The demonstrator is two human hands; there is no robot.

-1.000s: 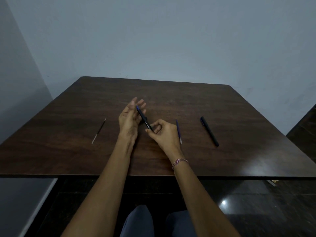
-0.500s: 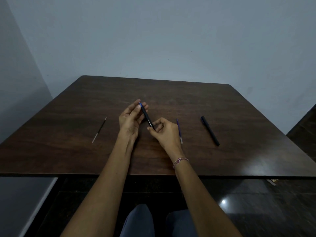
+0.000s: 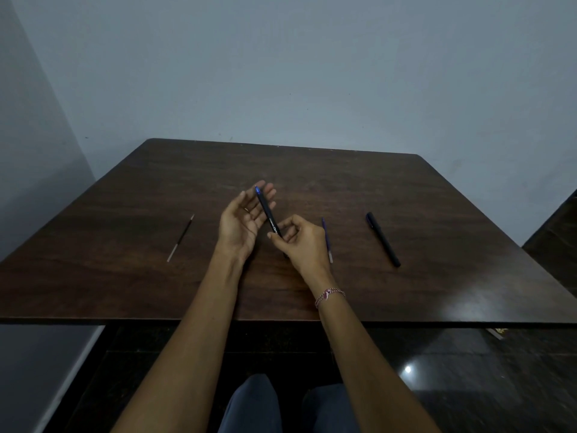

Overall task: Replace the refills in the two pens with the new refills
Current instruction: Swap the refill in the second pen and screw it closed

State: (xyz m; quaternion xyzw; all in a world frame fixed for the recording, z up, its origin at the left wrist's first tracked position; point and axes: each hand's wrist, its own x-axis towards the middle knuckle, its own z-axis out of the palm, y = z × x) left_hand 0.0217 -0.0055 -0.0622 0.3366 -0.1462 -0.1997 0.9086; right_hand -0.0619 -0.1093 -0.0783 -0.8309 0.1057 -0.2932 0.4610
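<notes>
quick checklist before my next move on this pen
1. Right hand pinches the pen at its lower barrel: ok.
2. Left hand gripping the pen's blue end: not ok, its fingers lie straight behind it.
3. Blue refill lying on the table just right of the right hand: ok.
4. Dark refill set apart at the left: ok.
5. Second pen lying at the right, untouched: ok.
6. Refill inside the held pen: cannot tell.
</notes>
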